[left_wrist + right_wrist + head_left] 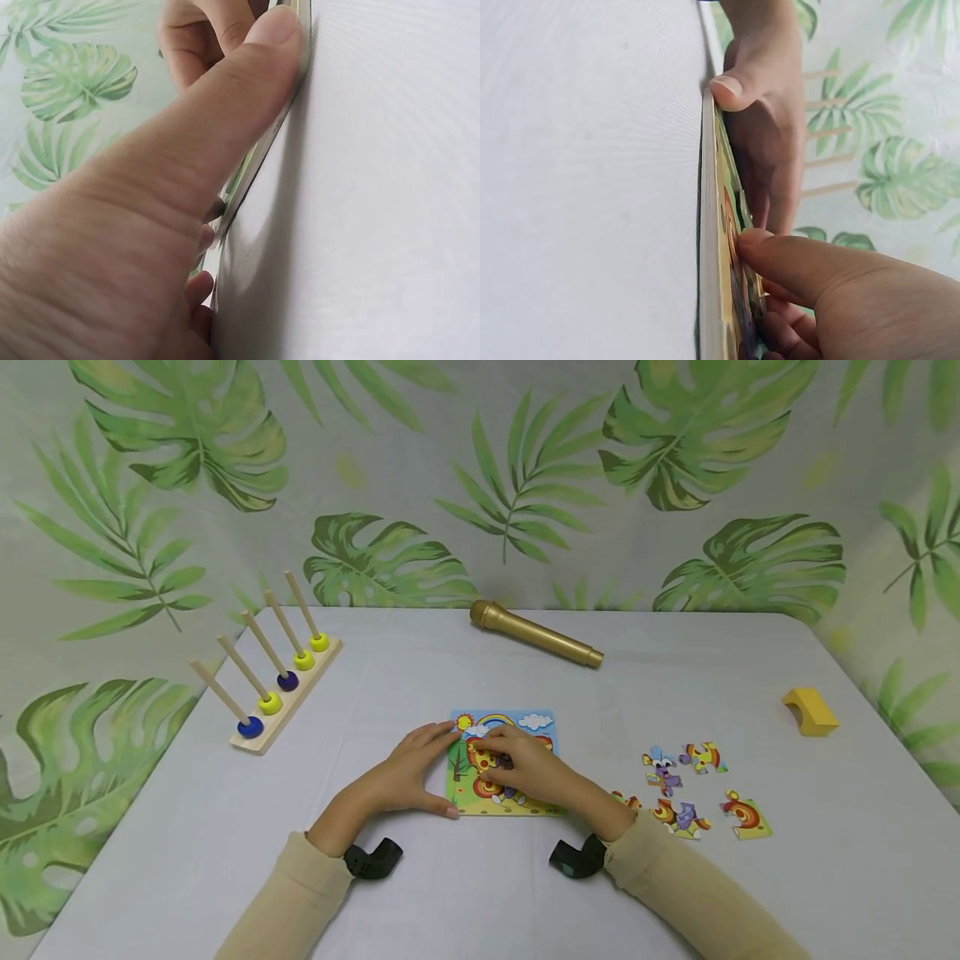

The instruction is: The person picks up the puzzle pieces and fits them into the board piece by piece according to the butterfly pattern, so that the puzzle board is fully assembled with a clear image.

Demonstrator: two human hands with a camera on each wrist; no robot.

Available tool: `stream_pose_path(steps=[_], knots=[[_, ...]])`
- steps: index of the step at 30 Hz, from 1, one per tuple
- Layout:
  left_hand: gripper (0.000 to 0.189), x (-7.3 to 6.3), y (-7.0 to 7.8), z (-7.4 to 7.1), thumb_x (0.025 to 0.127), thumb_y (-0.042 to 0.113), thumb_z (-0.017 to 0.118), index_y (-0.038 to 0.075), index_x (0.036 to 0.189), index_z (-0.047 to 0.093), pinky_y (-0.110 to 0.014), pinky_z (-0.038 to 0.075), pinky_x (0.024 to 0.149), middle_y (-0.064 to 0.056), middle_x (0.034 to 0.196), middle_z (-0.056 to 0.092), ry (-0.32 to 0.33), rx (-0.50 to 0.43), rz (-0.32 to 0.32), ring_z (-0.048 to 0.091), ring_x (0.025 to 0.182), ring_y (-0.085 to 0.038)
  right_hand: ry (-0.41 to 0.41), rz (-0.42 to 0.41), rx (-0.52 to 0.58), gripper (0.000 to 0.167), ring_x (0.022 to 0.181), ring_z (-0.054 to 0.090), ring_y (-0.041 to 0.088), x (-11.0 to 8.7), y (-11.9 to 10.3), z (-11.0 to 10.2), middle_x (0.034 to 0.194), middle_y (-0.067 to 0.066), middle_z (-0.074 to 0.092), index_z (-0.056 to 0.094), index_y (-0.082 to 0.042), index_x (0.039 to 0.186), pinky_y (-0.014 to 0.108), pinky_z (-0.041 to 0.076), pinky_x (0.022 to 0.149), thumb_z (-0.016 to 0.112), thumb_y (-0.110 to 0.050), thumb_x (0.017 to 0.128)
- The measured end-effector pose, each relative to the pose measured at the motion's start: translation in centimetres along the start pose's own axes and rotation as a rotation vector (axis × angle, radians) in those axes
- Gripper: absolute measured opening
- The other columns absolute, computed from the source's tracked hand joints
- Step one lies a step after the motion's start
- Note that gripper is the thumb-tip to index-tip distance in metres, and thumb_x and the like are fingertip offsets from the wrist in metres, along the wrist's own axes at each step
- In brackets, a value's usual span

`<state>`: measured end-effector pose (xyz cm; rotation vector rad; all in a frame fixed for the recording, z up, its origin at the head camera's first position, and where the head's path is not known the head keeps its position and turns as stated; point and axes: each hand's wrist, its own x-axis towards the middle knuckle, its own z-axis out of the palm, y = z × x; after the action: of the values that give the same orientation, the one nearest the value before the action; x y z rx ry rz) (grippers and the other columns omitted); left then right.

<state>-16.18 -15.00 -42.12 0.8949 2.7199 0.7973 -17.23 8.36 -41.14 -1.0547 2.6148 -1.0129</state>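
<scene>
A picture puzzle board (536,723) with a sun, a rainbow and clouds lies flat on the white table. My left hand (408,770) rests at its left side, fingers stretched along the edge and thumb at the near left corner. Over the middle of the board, my right hand (528,765) pinches a colourful jigsaw piece (744,212) between thumb and fingers. In the right wrist view this piece stands slightly raised from the board's surface. My right fingers cover part of the picture. Loose jigsaw pieces (663,772) lie to the right, one partly behind my right forearm.
On the left stands a wooden peg rack (258,743) with yellow, blue and purple beads. A gold toy microphone (538,633) lies at the back. Far right is a yellow arch block (810,712). Behind the table hangs a leaf-print cloth (405,460).
</scene>
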Motion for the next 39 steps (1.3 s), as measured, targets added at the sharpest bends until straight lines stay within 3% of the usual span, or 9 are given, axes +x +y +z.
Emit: stream_pose_path(steps=[9,17,32,39], knots=[[0.094,-0.07,-0.08,0.02,0.058,0.064,0.07,0.021,0.136,0.039,-0.049,0.02,0.102,-0.001,0.145,0.023,0.028,-0.012,0.053,0.013,0.132,-0.024,0.008,0.05,0.057,0.043,0.096,0.047,0.013,0.28,-0.04,0.2,0.115,0.004,0.047,0.056,-0.006,0.122,0.028,0.043,0.078,0.067,-0.018,0.082],[0.09,-0.27,-0.03,0.01,0.058,0.066,0.068,0.022,0.132,0.045,-0.049,0.021,0.101,-0.001,0.145,0.024,0.043,-0.015,0.054,0.014,0.132,-0.025,0.028,0.065,0.109,0.039,0.093,0.045,0.012,0.34,0.11,0.36,0.111,0.001,0.045,0.059,-0.009,0.118,0.027,0.043,0.077,0.068,-0.016,0.081],[0.09,-0.11,-0.06,0.07,0.06,0.065,0.068,0.022,0.134,0.043,-0.049,0.019,0.102,-0.001,0.146,0.021,0.014,-0.001,0.039,0.013,0.132,-0.025,0.084,0.088,0.133,0.034,0.094,0.046,0.015,0.17,0.42,0.36,0.109,0.001,0.047,0.062,-0.008,0.113,0.032,0.042,0.08,0.068,-0.016,0.081],[0.09,-0.14,0.03,0.11,0.06,0.065,0.068,0.021,0.134,0.042,-0.049,0.019,0.102,-0.001,0.146,0.021,0.016,0.006,0.032,0.014,0.132,-0.025,0.066,0.11,0.123,0.034,0.096,0.046,0.013,0.2,0.23,0.31,0.109,0.0,0.046,0.062,-0.011,0.114,0.029,0.042,0.082,0.068,-0.017,0.081]])
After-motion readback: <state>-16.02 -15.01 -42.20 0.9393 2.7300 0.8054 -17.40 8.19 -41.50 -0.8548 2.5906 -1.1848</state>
